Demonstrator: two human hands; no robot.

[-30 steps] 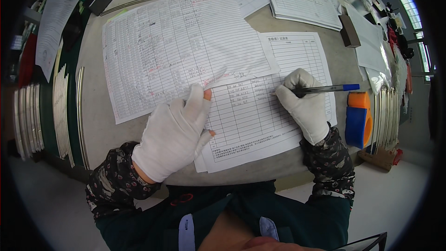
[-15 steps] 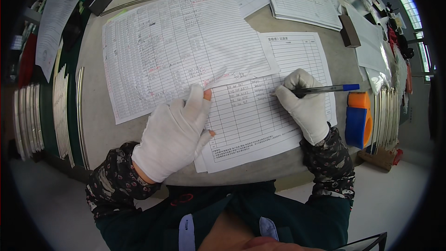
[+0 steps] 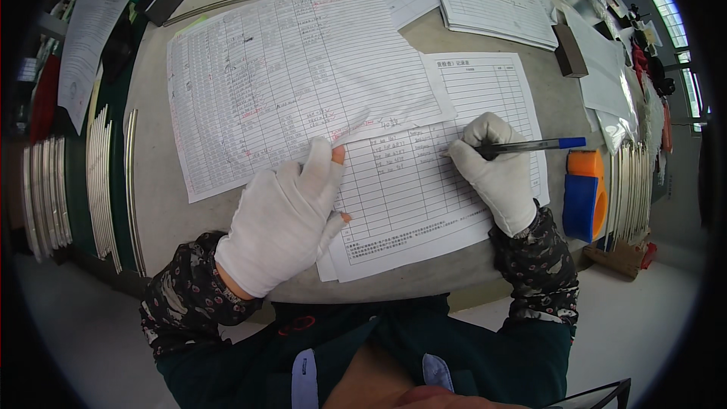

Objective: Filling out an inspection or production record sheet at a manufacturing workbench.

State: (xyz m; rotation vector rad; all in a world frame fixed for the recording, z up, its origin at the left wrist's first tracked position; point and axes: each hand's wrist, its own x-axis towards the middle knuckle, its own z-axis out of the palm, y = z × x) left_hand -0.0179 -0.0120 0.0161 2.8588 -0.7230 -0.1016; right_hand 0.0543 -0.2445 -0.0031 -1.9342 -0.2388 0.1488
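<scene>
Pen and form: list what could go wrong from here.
1. The right hand grips the pen in a glove, so it may slip and the writing blur.
2. The left hand pins the form only at its left edge, so the far side could shift under the pen.
3. The upper sheet overlaps the form and could slide over the rows being filled.

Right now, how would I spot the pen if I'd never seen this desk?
Find the round grey table covered in lined forms. On the nearest form, the gloved right hand grips the pen. It is the only thin dark stick, with a blue cap pointing right.
</scene>
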